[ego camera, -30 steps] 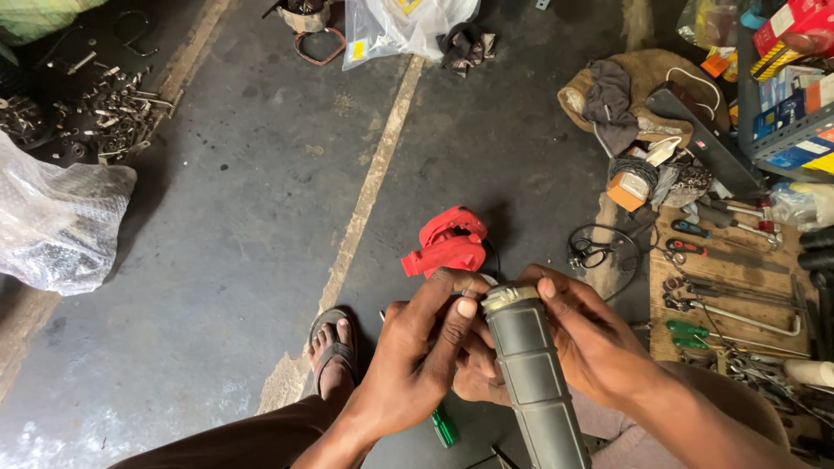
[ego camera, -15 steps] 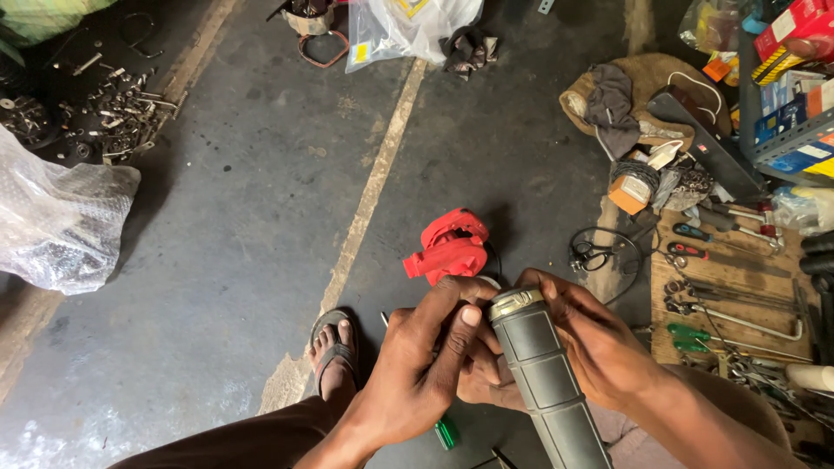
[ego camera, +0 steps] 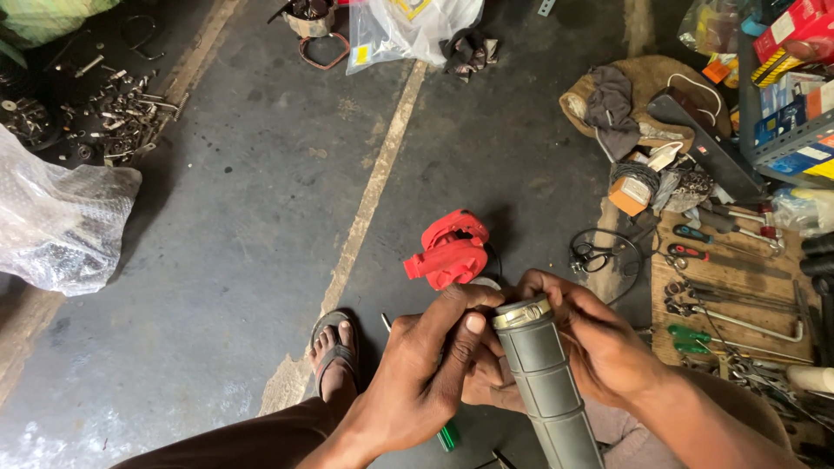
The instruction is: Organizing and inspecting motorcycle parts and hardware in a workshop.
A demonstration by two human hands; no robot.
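A grey-green ribbed tool body with a metal ring at its top end stands tilted up between both hands. My left hand is closed around its upper part from the left, thumb pressed near the metal rim. My right hand wraps around the top end from the right, fingers curled over the rim. A red plastic housing part lies on the concrete floor just beyond the hands. A green-handled screwdriver pokes out below my left wrist.
A wooden board at the right carries wrenches, pliers and screwdrivers. Black cable lies beside it. A bubble-wrap bag sits at the left, scattered metal scraps at the upper left. My sandalled foot rests on the floor.
The tool body and both hands have stayed almost in place. My left thumb has shifted slightly up towards the metal rim.
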